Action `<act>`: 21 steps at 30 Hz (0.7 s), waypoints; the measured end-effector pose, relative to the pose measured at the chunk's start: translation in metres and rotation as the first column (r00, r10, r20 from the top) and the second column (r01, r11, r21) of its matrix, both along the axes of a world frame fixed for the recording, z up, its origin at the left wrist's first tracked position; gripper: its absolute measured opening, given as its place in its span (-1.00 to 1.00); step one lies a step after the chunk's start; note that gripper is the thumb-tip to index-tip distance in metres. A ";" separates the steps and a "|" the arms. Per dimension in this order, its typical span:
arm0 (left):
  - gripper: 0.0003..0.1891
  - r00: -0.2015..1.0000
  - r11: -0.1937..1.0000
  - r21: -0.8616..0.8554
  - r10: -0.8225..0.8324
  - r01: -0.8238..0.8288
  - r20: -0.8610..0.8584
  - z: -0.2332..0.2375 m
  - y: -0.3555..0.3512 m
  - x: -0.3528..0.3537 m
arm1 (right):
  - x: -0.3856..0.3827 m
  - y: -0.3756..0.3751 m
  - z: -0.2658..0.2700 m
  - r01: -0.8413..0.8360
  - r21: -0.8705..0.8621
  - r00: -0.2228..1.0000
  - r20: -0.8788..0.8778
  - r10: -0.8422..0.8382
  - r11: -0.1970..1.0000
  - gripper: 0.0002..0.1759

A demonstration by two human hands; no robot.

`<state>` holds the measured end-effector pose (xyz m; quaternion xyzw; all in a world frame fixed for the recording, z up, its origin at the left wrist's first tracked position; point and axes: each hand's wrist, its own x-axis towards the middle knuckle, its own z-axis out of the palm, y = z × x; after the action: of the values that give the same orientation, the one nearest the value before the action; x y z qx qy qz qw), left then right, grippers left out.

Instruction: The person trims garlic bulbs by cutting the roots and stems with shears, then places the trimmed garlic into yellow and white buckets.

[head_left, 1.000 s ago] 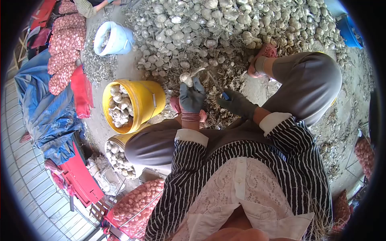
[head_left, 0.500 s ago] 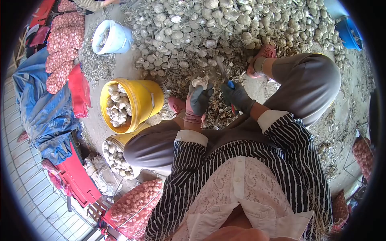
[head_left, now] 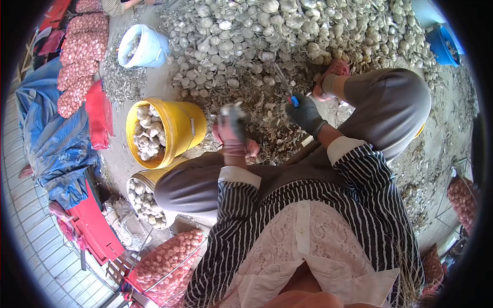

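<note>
My left hand (head_left: 233, 132), gloved and smeared by motion, is closed round a garlic bulb (head_left: 232, 109) between the yellow bucket and my right hand. In a dark glove, my right hand (head_left: 306, 117) grips a knife (head_left: 282, 78) with a blue handle, its blade pointing up and away from me. Left of my hands stands a tilted yellow bucket (head_left: 186, 123) with garlic bulbs (head_left: 149, 134) inside. Beyond the knife lies a large heap of garlic (head_left: 231, 43) on the ground.
A second bucket of garlic (head_left: 147, 204) stands by my left knee. A pale blue bucket (head_left: 154, 49) is farther off, and a blue bucket (head_left: 440, 47) sits far right. Red mesh sacks (head_left: 167, 262) and a blue tarp (head_left: 54, 138) lie left. Dry skins (head_left: 269, 120) cover the ground between my feet.
My left hand has moved left toward the yellow bucket with the garlic bulb, away from the knife. My right hand has shifted only slightly, still holding the knife.
</note>
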<state>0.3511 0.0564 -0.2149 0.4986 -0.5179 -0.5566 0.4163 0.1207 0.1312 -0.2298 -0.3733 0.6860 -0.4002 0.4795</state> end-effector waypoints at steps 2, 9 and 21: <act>-0.54 0.921 0.989 0.058 0.147 -0.135 -0.361 0.000 -0.030 0.048 | -0.020 0.000 -0.003 -0.129 0.140 0.969 -0.193 0.154 0.982 -0.64; -0.56 0.140 0.941 0.111 0.162 -0.319 -0.977 0.102 -0.049 0.090 | -0.031 -0.045 -0.031 -0.208 0.584 0.801 -0.359 0.479 0.785 -0.49; -0.50 0.753 0.650 0.757 0.534 -0.075 -0.384 -0.031 0.007 -0.024 | -0.015 -0.115 -0.048 -0.218 0.659 0.631 -0.467 0.619 0.720 -0.45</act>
<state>0.3271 0.0633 -0.2462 0.5080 -0.0178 -0.7500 0.4233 0.1058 0.0159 -0.2782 -0.4929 0.7799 0.1001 0.3724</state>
